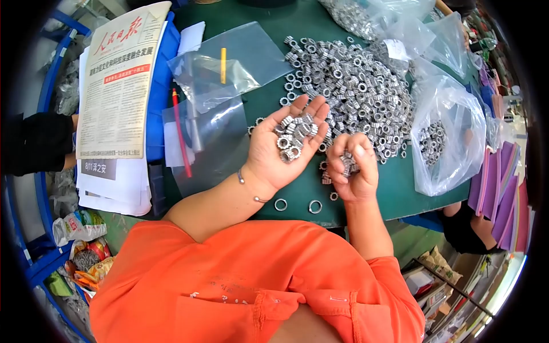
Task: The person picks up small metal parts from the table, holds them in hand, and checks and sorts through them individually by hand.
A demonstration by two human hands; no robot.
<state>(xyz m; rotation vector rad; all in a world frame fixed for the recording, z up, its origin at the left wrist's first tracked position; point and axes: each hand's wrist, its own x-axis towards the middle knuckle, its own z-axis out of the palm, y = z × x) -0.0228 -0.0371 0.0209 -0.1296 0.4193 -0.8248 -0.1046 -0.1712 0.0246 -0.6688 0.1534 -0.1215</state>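
My left hand point(264, 157) is turned palm up, cupping a small heap of ridged metal rings point(295, 136). To its right, my right hand point(363, 171) is curled with the fingers bent around several more of these rings point(347, 162). A large pile of the same silvery rings point(366, 94) spreads over the table just beyond both hands. Near the front edge lie two thinner, wider rings, one on the left point(280, 204) and one on the right point(315, 207). A single ridged ring point(334, 196) rests below my right hand.
On the green table point(394, 197), a clear plastic bag point(457, 166) with rings stands at the right. Clear plastic sheets point(251, 51), a yellow stick point(223, 66) and a red pen point(182, 137) lie left. A newspaper point(123, 86) covers a blue bin point(163, 86). Another person's dark sleeve point(40, 143) shows far left.
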